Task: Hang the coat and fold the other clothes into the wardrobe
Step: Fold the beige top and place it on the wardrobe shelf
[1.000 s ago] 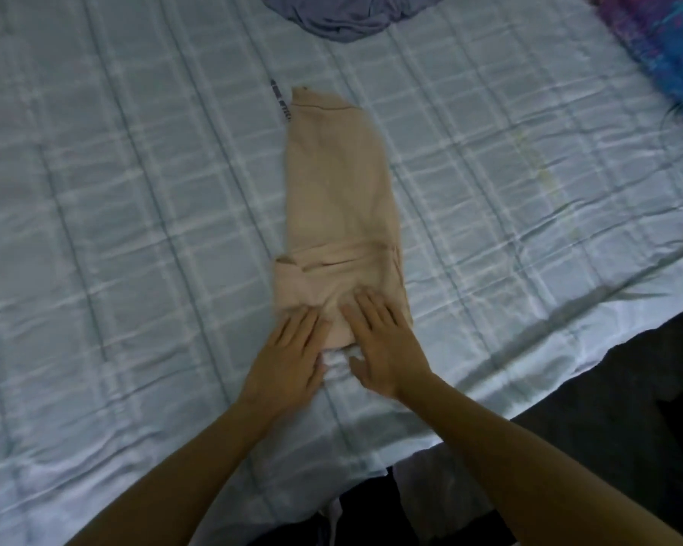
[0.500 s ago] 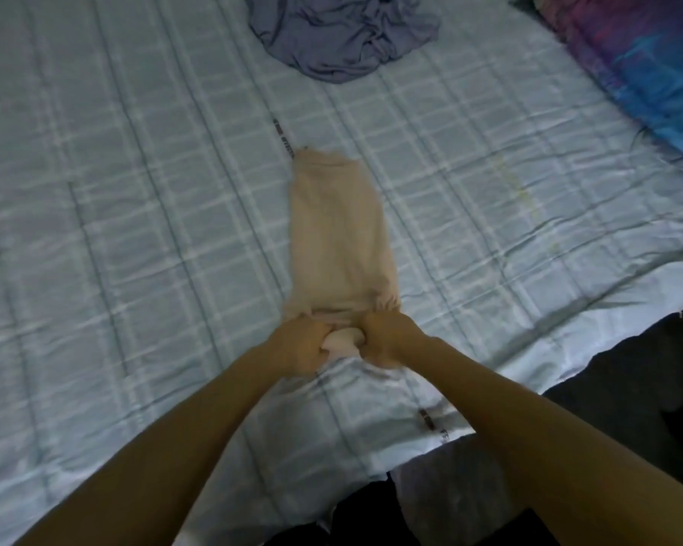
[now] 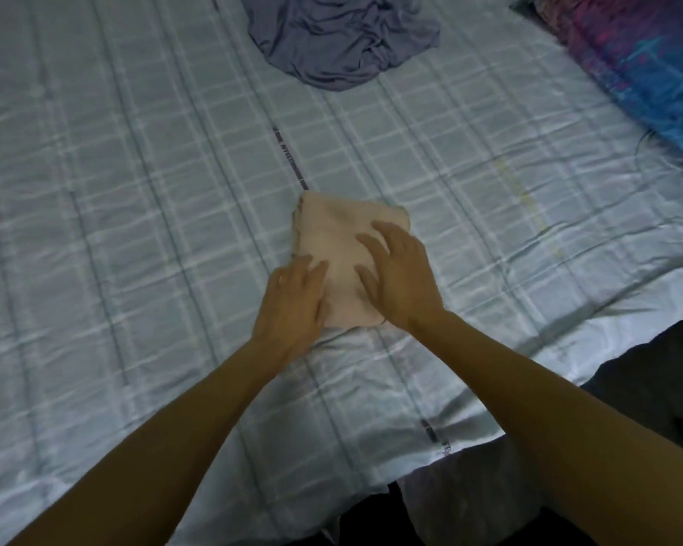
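A beige garment (image 3: 334, 234) lies folded into a small thick rectangle in the middle of the bed. My left hand (image 3: 292, 297) lies flat on its near left corner, fingers straight. My right hand (image 3: 401, 275) presses on its right half with fingers spread. A crumpled grey-blue garment (image 3: 340, 37) lies loose on the bed farther away, untouched. No coat or wardrobe is in view.
The bed (image 3: 135, 230) is covered by a pale blue checked sheet. A bright pink and blue patterned pillow or blanket (image 3: 647, 65) lies at the far right. The bed's near edge drops to dark floor (image 3: 647, 388) at the lower right.
Both hands gripped the near end of the long beige strip and folded it away from me; the garment is now a short rectangle and both hands lie flat on it.
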{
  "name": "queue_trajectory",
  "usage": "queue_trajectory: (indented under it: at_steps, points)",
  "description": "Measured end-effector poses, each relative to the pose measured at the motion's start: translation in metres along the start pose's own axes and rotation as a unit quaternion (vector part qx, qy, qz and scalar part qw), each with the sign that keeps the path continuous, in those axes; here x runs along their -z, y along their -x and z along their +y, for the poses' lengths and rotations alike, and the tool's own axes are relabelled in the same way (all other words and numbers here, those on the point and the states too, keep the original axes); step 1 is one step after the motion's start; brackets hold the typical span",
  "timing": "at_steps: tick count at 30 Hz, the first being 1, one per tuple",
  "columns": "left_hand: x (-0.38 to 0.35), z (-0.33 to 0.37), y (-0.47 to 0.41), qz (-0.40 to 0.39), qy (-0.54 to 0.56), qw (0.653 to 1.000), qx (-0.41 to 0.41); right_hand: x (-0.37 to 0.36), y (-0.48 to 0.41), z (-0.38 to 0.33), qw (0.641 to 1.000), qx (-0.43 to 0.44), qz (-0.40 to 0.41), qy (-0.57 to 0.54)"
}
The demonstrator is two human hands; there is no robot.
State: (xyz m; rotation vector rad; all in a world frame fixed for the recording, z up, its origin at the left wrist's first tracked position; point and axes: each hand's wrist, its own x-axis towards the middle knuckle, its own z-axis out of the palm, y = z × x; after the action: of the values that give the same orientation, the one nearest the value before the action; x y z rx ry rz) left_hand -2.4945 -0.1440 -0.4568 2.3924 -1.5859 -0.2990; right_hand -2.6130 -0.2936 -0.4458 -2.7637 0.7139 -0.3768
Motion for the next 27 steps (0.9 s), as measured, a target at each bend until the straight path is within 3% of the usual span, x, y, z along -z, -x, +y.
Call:
queue_trajectory:
  at_steps: [2, 4, 6, 11, 14, 17, 21, 27]
  points:
    - [-0.028, -0.005, 0.013, -0.096, -0.038, 0.995, -0.002, -0.024, 0.025, 0.008, 0.991, 0.029, -0.127, -0.01]
    - [-0.045, -0.01, 0.015, -0.112, -0.077, 0.99, -0.027, -0.044, 0.041, 0.016, 0.976, 0.048, -0.21, 0.023]
    - [-0.053, -0.012, 0.007, -0.099, -0.115, 0.987, -0.055, -0.056, 0.042, 0.02, 0.97, 0.029, -0.237, 0.05]
    - [-0.064, -0.006, -0.031, -0.096, -0.138, 0.982, -0.088, -0.075, 0.015, 0.028, 0.976, 0.017, -0.203, 0.07]
    - [-0.08, -0.009, -0.058, -0.096, -0.14, 0.985, -0.045, -0.083, -0.006, 0.039, 0.967, 0.002, -0.251, 0.049]
    - [-0.09, -0.014, -0.081, -0.106, -0.142, 0.984, -0.007, -0.089, -0.023, 0.051, 0.975, 0.02, -0.213, 0.061]
    - [-0.093, -0.016, -0.097, -0.037, -0.141, 0.989, -0.03, -0.091, -0.031, 0.058, 0.989, 0.058, -0.128, 0.038]
    - [-0.065, -0.012, -0.109, 0.027, -0.109, 0.993, -0.031, -0.065, -0.05, 0.052, 0.993, 0.047, -0.109, 0.01]
